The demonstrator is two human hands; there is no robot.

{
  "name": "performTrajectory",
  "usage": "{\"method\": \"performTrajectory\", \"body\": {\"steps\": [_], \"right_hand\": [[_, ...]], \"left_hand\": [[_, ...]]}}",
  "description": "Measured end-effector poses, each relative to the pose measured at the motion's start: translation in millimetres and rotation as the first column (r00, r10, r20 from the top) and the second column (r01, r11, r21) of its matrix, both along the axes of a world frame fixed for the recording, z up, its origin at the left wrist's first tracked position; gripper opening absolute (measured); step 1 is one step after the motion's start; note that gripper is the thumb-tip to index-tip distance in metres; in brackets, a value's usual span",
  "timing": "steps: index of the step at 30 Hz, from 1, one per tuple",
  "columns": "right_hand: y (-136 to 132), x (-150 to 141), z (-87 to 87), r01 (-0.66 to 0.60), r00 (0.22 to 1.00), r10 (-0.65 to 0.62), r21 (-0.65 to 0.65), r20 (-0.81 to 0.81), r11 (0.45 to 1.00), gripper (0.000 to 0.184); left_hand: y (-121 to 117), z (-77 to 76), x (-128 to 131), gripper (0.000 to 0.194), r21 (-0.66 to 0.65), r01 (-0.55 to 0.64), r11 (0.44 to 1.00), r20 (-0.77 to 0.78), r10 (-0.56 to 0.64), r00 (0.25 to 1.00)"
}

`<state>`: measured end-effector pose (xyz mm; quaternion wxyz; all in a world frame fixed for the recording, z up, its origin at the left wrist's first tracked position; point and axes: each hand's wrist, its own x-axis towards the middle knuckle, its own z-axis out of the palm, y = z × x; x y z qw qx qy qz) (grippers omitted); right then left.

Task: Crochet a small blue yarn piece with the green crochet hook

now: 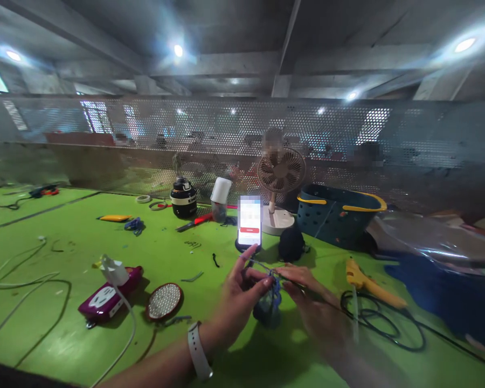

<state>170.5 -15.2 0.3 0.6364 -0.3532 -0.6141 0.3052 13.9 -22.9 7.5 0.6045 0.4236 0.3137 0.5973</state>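
Note:
My left hand (242, 288), with a white watch strap on the wrist, pinches a small blue-purple crochet piece (275, 293) between thumb and fingers. Its index finger points up, and a strand of yarn (262, 264) runs from it toward the work. On the other side, my right hand (307, 291) closes around a thin crochet hook (294, 281), whose tip meets the piece. The lower part of the piece is dark and blurred. Just beyond my hands, a phone (249, 221) with a lit screen stands upright. A dark ball of yarn (291, 244) lies right of it.
On the green table (117, 355) lie a purple power strip (105, 296), a round studded disc (164, 302) and cables. Behind stand a black jar (183, 199), a fan (281, 170) and a dark basket (335, 215). A yellow glue gun (372, 283) lies right.

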Motion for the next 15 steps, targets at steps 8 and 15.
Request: {"method": "performTrajectory", "body": {"steps": [8, 15], "right_hand": [[-6, -5, -2.3, 0.135, 0.985, -0.140, 0.056, 0.098, 0.989, 0.010], [-2, 1, -10.9, 0.060, 0.918, -0.229, 0.458, 0.324, 0.887, 0.022]], "left_hand": [[-6, -2.5, 4, 0.082, -0.100, 0.069, 0.993, 0.092, -0.060, 0.994], [-5, -5.9, 5, 0.098, -0.055, 0.099, 0.994, 0.142, -0.091, 0.986]]}}
